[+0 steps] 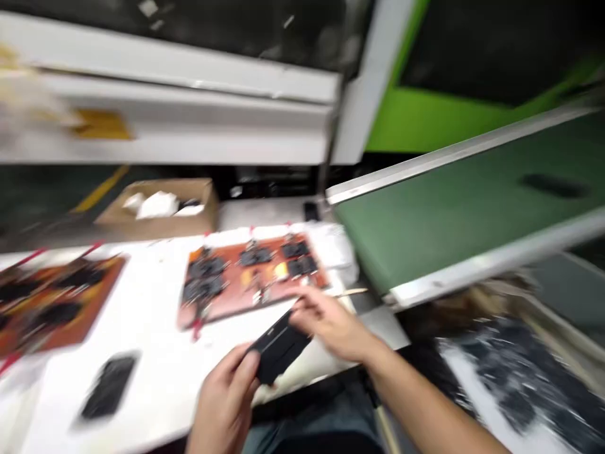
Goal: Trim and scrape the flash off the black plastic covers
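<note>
One pass, largest first. Noted green conveyor belt [472, 214] off the white desk's [155, 378] right edge. Logged red-brown fixture board [222, 302] toward the far edge, carrying several black parts; second board [89, 296] at the left edge. Found left hand [227, 397] and right hand [331, 325] over the near edge, both closed on one black part [278, 347]. Judged work partway: held part and loose part [108, 384] not yet on a board.

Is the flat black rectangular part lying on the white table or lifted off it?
Lifted: the flat black rectangular part is held between left hand and right hand, above the white table.
</note>
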Available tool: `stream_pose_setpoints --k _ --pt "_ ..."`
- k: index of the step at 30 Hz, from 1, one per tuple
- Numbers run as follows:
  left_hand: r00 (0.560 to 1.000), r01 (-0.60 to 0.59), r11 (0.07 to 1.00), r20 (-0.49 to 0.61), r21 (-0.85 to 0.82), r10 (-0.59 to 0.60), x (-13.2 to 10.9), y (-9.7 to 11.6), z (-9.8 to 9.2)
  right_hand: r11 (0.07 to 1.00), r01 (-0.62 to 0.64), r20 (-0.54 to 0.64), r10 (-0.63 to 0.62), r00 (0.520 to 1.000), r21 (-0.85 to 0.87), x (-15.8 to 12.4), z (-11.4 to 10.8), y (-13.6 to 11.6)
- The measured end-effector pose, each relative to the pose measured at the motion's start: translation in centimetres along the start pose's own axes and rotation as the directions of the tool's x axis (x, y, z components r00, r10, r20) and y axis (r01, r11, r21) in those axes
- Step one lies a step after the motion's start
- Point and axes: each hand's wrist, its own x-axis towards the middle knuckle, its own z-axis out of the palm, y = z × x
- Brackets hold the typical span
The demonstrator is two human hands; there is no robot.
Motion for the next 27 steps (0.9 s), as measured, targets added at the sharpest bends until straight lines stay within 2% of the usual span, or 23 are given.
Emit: stream_pose_setpoints --k 1,2,4,5,7,10,12,13,15,16,17,19,20,21,22,27 --pt "0.998 0.069 0.98 -0.001 -0.188 -0.07 0.2 -0.9 -0.9 0.989 -0.099 -0.078 0.107 0.991 0.106 -0.3 1.1 2.0" --pt "0.992 0.124 0.945 0.009 -0.303 -0.128 0.4 -1.7 -1.7 0.97 -0.172 -0.115 0.194 0.974 0.172 -0.5 2.4 4.1" --pt "0.986 0.146 0.887 -0.007 -0.439 -0.166 0.6 -3.1 -3.0 0.954 -0.256 -0.094 0.272 0.958 0.156 -1.2 4.9 8.4" --pt "0.984 0.144 0.873 -0.023 -0.467 -0.174 0.6 -3.5 -3.4 0.965 -0.25 -0.072 0.256 0.964 0.08 -1.7 6.2 10.2" --pt "0.982 0.125 0.86 -0.061 -0.494 -0.178 0.4 -4.2 -3.8 0.98 -0.15 -0.035 0.147 0.988 -0.13 -2.8 8.1 12.7" --pt "0.98 0.103 0.87 -0.099 -0.482 -0.171 0.1 -5.0 -4.5 0.946 0.006 -0.023 -0.014 1.0 -0.324 -3.7 9.1 13.9" --pt "0.977 0.05 0.921 -0.172 -0.386 -0.125 0.0 -5.9 -5.3 0.947 -0.002 -0.027 -0.007 1.0 -0.32 -3.8 8.8 13.8" --pt "0.971 0.0 0.96 -0.228 -0.281 -0.067 -0.1 -6.3 -5.8 0.951 -0.025 -0.034 0.015 0.999 -0.308 -3.8 8.5 13.8" --pt "0.936 -0.178 0.983 -0.3 0.049 0.184 -0.4 -7.0 -7.1 0.953 -0.058 -0.039 0.049 0.998 -0.296 -3.8 7.9 13.8" --pt "0.894 -0.297 0.926 -0.273 0.232 0.355 -0.7 -7.2 -7.7 0.952 -0.061 -0.035 0.053 0.998 -0.299 -3.8 7.8 13.8" --pt "0.832 -0.418 0.823 -0.203 0.385 0.517 -1.0 -7.2 -8.3 0.95 -0.058 -0.031 0.051 0.998 -0.306 -3.8 7.8 13.9" --pt "0.68 -0.6 0.581 -0.032 0.549 0.732 -1.6 -7.1 -9.1 0.948 -0.044 -0.023 0.039 0.999 -0.316 -3.9 7.9 14.1" --pt "0.622 -0.646 0.494 0.027 0.582 0.783 -1.7 -6.9 -9.4 0.947 -0.041 -0.023 0.036 0.999 -0.317 -3.9 8.0 14.1" --pt "0.585 -0.667 0.438 0.061 0.603 0.808 -1.9 -6.7 -9.5 0.948 -0.042 -0.022 0.037 0.999 -0.316 -3.9 8.1 14.1" --pt "0.567 -0.673 0.407 0.078 0.618 0.82 -1.9 -6.6 -9.5 0.948 -0.047 -0.021 0.042 0.999 -0.314 -3.9 8.1 14.0" --pt "0.579 -0.685 0.428 0.083 0.589 0.811 -1.5 -6.8 -8.9 0.945 -0.081 -0.003 0.085 0.996 -0.317 -3.8 7.9 13.6"
